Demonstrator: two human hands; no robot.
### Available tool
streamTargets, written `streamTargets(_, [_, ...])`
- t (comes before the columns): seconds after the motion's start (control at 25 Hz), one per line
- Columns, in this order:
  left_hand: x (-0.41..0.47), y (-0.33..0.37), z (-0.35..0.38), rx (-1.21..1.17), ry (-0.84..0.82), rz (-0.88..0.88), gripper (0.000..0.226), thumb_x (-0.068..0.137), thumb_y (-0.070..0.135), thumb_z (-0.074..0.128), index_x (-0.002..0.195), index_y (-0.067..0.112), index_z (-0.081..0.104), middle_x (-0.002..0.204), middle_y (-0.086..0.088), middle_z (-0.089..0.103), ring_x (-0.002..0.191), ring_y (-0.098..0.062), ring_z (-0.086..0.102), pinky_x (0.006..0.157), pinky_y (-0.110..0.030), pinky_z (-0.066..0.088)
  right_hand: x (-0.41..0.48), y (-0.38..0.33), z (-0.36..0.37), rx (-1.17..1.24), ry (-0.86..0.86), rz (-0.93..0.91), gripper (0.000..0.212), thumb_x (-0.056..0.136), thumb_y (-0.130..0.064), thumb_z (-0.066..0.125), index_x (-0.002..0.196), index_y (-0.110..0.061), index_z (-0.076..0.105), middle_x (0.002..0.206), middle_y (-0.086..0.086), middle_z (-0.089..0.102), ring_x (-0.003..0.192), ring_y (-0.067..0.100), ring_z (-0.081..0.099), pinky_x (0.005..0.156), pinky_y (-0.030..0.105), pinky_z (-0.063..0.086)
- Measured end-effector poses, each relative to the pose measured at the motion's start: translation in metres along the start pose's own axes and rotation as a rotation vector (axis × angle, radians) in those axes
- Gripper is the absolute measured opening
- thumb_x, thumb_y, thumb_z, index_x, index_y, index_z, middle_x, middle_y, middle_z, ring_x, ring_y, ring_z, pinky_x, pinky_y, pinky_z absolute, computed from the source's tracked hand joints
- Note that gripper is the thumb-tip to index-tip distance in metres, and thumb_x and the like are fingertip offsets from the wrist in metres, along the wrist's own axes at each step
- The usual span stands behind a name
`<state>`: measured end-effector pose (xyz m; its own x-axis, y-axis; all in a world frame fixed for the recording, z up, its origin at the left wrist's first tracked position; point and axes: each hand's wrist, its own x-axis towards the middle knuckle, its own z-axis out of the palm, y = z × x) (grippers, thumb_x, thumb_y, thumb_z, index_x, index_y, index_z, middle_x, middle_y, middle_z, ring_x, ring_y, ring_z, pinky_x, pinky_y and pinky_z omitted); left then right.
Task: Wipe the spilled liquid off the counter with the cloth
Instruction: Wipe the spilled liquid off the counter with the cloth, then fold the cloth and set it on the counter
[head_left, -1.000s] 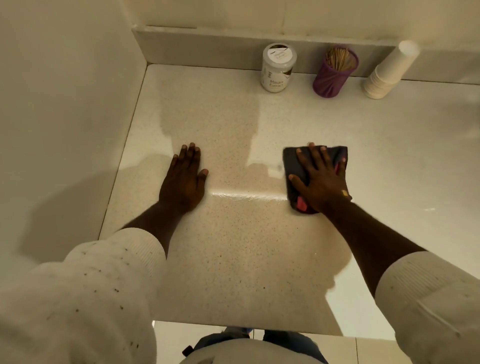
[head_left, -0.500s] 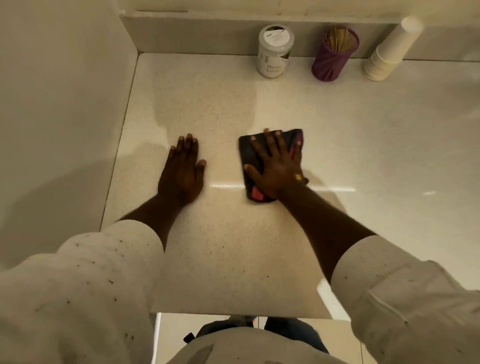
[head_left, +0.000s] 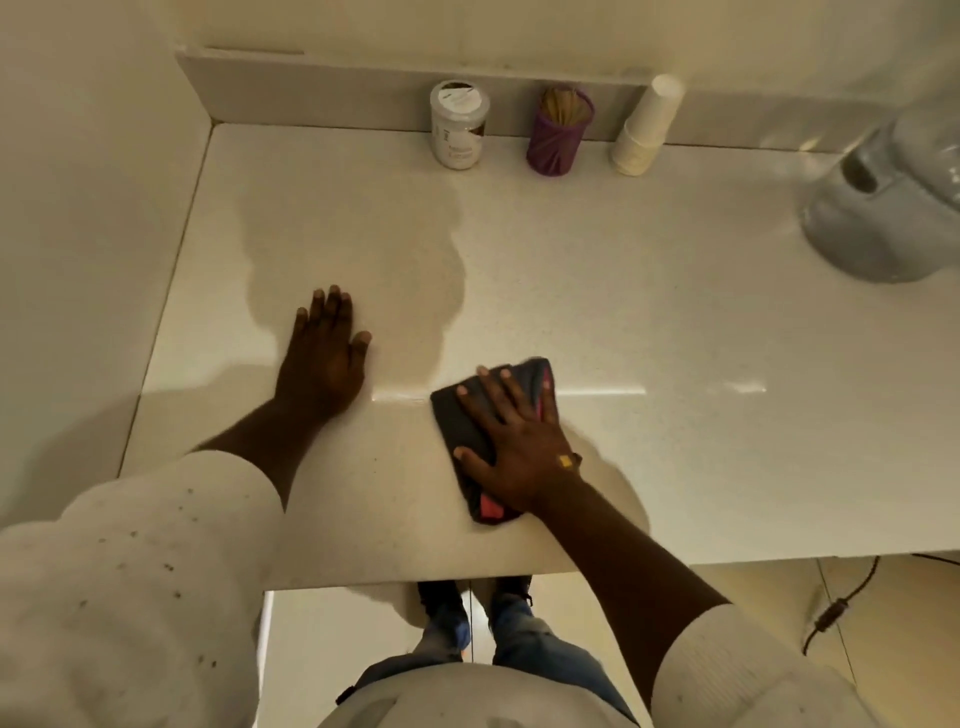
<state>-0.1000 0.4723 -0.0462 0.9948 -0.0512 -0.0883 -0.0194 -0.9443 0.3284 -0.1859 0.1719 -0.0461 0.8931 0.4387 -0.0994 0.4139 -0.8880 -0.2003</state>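
A dark folded cloth with pink trim lies flat on the pale speckled counter, near its front edge. My right hand presses down on the cloth with fingers spread, covering most of it. To the left, my left hand rests palm down on the bare counter, fingers apart and holding nothing. A thin shiny wet streak runs between the two hands. I cannot make out any other liquid on the surface.
Along the back ledge stand a white jar, a purple cup of sticks and a stack of white paper cups. A pale appliance sits at the far right. A wall bounds the counter's left side.
My right hand slid the cloth leftward across the counter, then back toward the front edge. My left hand stayed planted. The view now takes in more of the counter's right side.
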Motion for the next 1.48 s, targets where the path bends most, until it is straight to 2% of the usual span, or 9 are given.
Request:
streamTargets(0.28, [-0.043,0.100,0.033,-0.019,-0.037,0.149,0.068,0.103,0.045,0.019,0.161,0.010,0.006,0.171,-0.008,0.005,0.157,-0.020,-0.003,0.127,-0.036,-0.004,-0.045,0.093,-0.019,0.000,-0.043,0.177,0.078,0.096,-0.073,0.023,0.163,-0.039,0.002,0.173,-0.005,-0.007,0.159,0.020,-0.013,0.124,0.060,-0.009])
streamTargets(0.52, [-0.054,0.189,0.052,0.030,-0.079,0.322,0.067,0.105,0.047,0.030,0.162,0.016,0.012,0.171,-0.005,0.007,0.158,-0.020,0.000,0.128,-0.037,-0.002,-0.058,0.140,-0.030,0.042,-0.034,0.162,0.078,0.098,-0.072,0.018,0.164,-0.035,-0.002,0.173,-0.004,-0.009,0.158,0.019,-0.016,0.124,0.056,-0.013])
streamTargets(0.6, [-0.052,0.223,0.058,0.045,-0.082,0.360,0.064,0.105,0.047,0.033,0.160,0.017,0.022,0.170,-0.006,0.015,0.158,-0.021,0.007,0.127,-0.038,-0.001,-0.060,0.150,-0.034,0.120,0.001,0.169,0.075,0.101,-0.067,0.021,0.165,-0.031,0.005,0.174,-0.001,0.000,0.159,0.020,-0.007,0.126,0.055,-0.007])
streamTargets(0.8, [-0.044,0.283,0.071,0.079,-0.078,0.334,0.052,0.103,0.041,0.043,0.148,0.016,0.049,0.158,-0.005,0.045,0.152,-0.022,0.030,0.126,-0.041,0.004,-0.063,0.185,-0.046,0.164,0.083,0.128,0.052,0.106,-0.038,0.043,0.154,-0.017,0.044,0.164,0.004,0.038,0.155,0.023,0.025,0.127,0.048,0.004])
streamTargets(0.96, [-0.045,0.299,0.077,0.098,-0.088,0.223,0.051,0.102,0.041,0.046,0.147,0.017,0.050,0.158,-0.003,0.045,0.151,-0.020,0.032,0.126,-0.040,0.008,-0.059,0.203,-0.051,0.124,0.038,0.057,0.048,0.107,-0.038,0.041,0.150,-0.019,0.050,0.163,0.000,0.041,0.152,0.019,0.031,0.126,0.046,0.004])
streamTargets(1.16, [-0.051,0.306,0.074,0.113,-0.024,0.204,0.047,0.100,0.032,0.050,0.143,0.014,0.056,0.156,-0.010,0.047,0.144,-0.028,0.043,0.117,-0.044,0.029,-0.050,0.210,-0.054,0.107,-0.032,-0.006,0.051,0.107,-0.042,0.038,0.154,-0.022,0.044,0.168,-0.002,0.031,0.156,0.019,0.020,0.126,0.046,-0.002])
streamTargets(1.32, [-0.054,0.299,0.069,0.139,-0.048,0.224,0.056,0.097,0.041,0.055,0.145,0.013,0.053,0.159,-0.014,0.041,0.149,-0.030,0.036,0.123,-0.048,0.022,-0.046,0.217,-0.060,0.033,-0.077,-0.056,0.057,0.105,-0.047,0.036,0.157,-0.025,0.037,0.169,-0.004,0.027,0.158,0.017,0.014,0.125,0.050,-0.009])
streamTargets(1.4, [-0.055,0.297,0.070,0.160,0.017,0.256,0.054,0.091,0.041,0.061,0.136,0.011,0.063,0.149,-0.017,0.053,0.141,-0.036,0.046,0.118,-0.051,0.030,-0.049,0.219,-0.063,-0.008,-0.071,-0.078,0.057,0.105,-0.047,0.038,0.157,-0.026,0.038,0.169,-0.004,0.027,0.158,0.018,0.012,0.125,0.052,-0.010])
streamTargets(1.48, [-0.055,0.297,0.072,0.156,0.073,0.269,0.048,0.088,0.040,0.063,0.125,0.010,0.070,0.128,-0.014,0.066,0.123,-0.035,0.059,0.108,-0.049,0.039,-0.053,0.216,-0.064,-0.024,-0.039,-0.097,0.053,0.105,-0.043,0.042,0.154,-0.023,0.044,0.168,-0.001,0.030,0.158,0.022,0.012,0.125,0.053,-0.008])
